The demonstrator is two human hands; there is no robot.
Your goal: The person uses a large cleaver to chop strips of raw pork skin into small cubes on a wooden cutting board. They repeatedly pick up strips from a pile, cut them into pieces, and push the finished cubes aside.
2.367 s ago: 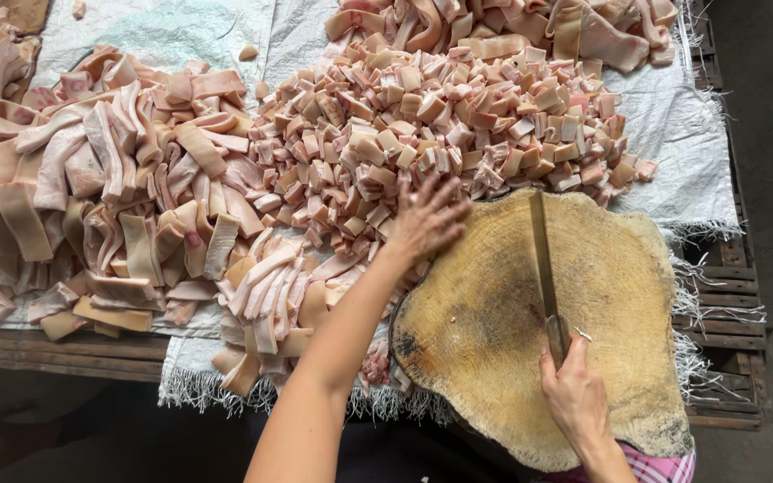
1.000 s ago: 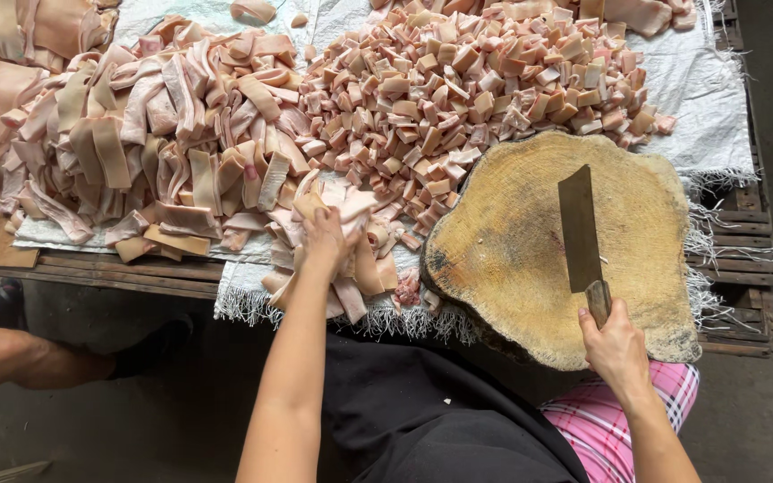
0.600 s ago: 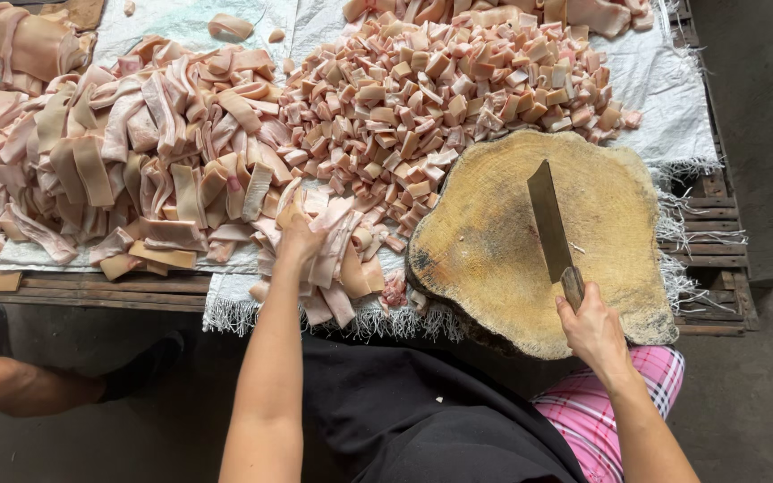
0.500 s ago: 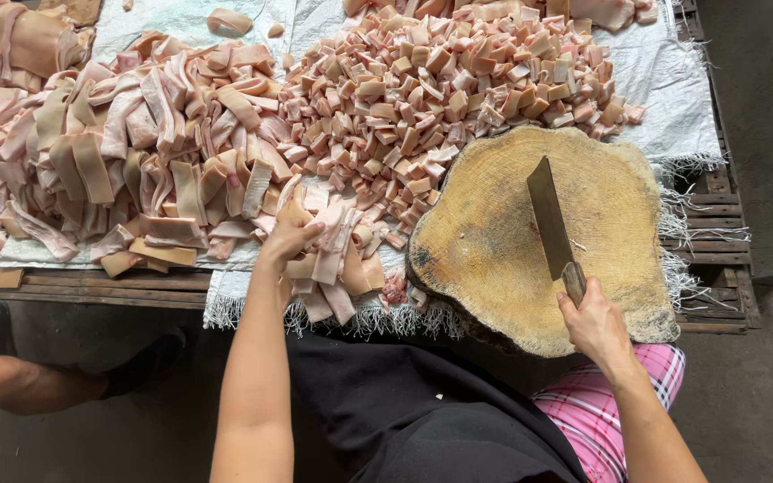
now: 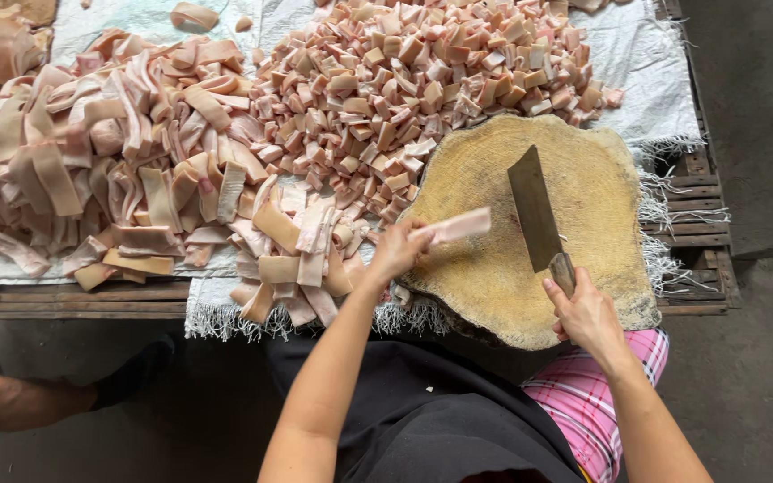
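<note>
My left hand point(image 5: 395, 252) grips a long pink strip of pork skin point(image 5: 458, 224) and holds it over the left edge of the round wooden chopping block point(image 5: 601, 192). My right hand point(image 5: 586, 313) is closed on the handle of a cleaver point(image 5: 536, 212), whose blade rests flat-edged over the middle of the block. A heap of uncut pink strips point(image 5: 118, 179) lies left of the block. A pile of small cut cubes point(image 5: 422, 80) lies behind it.
A white woven sack sheet point(image 5: 646, 98) covers the wooden slatted table point(image 5: 691, 224). Another person's leg point(image 5: 11, 402) shows at lower left beneath the table edge. Bare concrete floor point(image 5: 753, 116) lies to the right.
My left hand left the heap of strips and came right to the block with one strip in it. The cleaver stayed over the block, shifting only slightly.
</note>
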